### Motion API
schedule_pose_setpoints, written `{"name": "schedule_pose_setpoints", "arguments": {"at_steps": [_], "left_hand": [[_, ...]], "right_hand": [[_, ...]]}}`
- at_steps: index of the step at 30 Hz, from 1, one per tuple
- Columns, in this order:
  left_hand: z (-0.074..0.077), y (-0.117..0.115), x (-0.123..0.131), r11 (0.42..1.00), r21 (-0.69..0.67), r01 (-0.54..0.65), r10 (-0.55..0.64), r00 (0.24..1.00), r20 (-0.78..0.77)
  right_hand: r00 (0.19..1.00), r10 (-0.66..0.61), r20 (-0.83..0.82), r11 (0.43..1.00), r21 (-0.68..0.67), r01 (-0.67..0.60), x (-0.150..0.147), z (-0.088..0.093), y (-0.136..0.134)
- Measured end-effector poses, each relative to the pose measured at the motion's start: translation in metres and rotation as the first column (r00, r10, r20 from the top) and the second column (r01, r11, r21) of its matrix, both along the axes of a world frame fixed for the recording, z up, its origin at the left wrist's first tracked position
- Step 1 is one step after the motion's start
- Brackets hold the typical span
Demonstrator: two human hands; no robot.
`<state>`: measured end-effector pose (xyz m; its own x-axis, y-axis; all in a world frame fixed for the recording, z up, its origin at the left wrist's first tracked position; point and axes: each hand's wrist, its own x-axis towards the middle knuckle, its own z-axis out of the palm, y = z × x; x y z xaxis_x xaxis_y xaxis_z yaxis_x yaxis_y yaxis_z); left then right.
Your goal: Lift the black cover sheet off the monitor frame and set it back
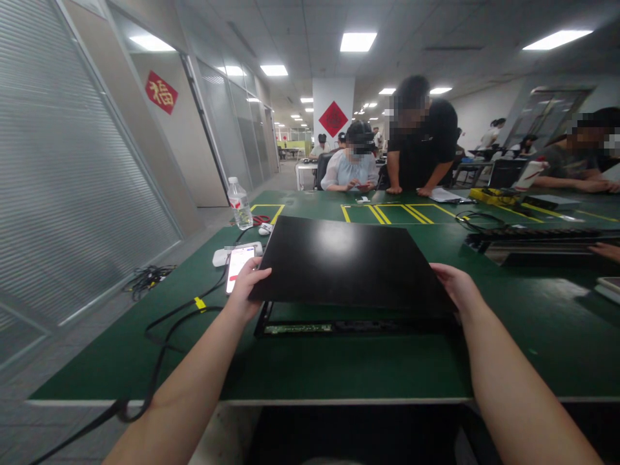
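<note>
A flat black screen panel [343, 265] is held between my two hands, its glossy face up and reflecting a ceiling light. My left hand [248, 287] grips its left edge, thumb on top and fingers beneath. On the opposite edge, my right hand [454, 287] is closed around the side, its fingers mostly hidden under the panel. Below the panel's near edge lies a black frame [368, 328] with a green circuit strip [298, 329] along its front. The panel covers the rest of that frame. A lit phone [239, 265] lies just beyond my left hand.
The green table [145, 361] carries a water bottle [239, 203] and a black cable [167, 323] with a yellow tag at left. Black bar-shaped parts [537, 242] lie at right, near another person's hand [605, 250]. Across the table, one person sits and another leans on it.
</note>
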<state>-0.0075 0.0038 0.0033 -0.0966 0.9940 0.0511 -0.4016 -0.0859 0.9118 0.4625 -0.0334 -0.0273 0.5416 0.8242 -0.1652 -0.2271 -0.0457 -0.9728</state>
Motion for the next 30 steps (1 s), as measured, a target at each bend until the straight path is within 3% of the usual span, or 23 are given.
{"name": "schedule_pose_setpoints", "arguments": {"at_steps": [2,5,8,10,14,19,23,26,30], "left_hand": [[0.003,-0.001,0.000,1.000,-0.026,0.016,-0.016,1.000,0.000],[0.008,-0.004,0.001,0.997,-0.046,0.056,-0.056,0.998,0.002],[0.010,-0.004,0.000,0.997,-0.046,0.062,-0.060,0.997,0.041],[0.010,-0.003,-0.001,0.997,-0.043,0.059,-0.056,0.995,0.084],[0.009,-0.001,-0.005,0.995,-0.003,0.096,-0.094,0.981,0.168],[0.007,-0.002,-0.002,0.982,0.033,0.188,-0.189,0.980,0.056],[0.004,0.000,-0.002,0.978,-0.009,0.208,-0.209,0.978,-0.020],[0.001,0.004,-0.005,0.980,-0.016,0.200,-0.200,0.977,-0.068],[-0.007,0.006,-0.004,0.991,0.028,0.131,-0.117,0.947,-0.299]], "right_hand": [[0.983,0.149,-0.109,0.983,0.125,-0.135,-0.004,0.010,-0.007],[0.955,0.237,-0.178,0.949,0.255,-0.188,-0.007,0.019,-0.018],[0.927,0.296,-0.231,0.941,0.236,-0.242,-0.007,0.021,-0.023],[0.931,0.271,-0.244,0.956,0.179,-0.231,-0.008,0.021,-0.023],[0.958,0.180,-0.224,0.979,0.132,-0.153,-0.011,0.023,-0.019],[0.966,0.058,-0.253,0.981,0.193,-0.008,-0.007,0.023,-0.017],[0.954,-0.048,-0.296,0.943,0.301,0.141,-0.004,0.024,-0.020],[0.900,-0.108,-0.422,0.906,0.331,0.263,-0.010,0.031,-0.021],[0.832,-0.172,-0.527,0.845,0.355,0.399,-0.016,0.038,-0.018]]}}
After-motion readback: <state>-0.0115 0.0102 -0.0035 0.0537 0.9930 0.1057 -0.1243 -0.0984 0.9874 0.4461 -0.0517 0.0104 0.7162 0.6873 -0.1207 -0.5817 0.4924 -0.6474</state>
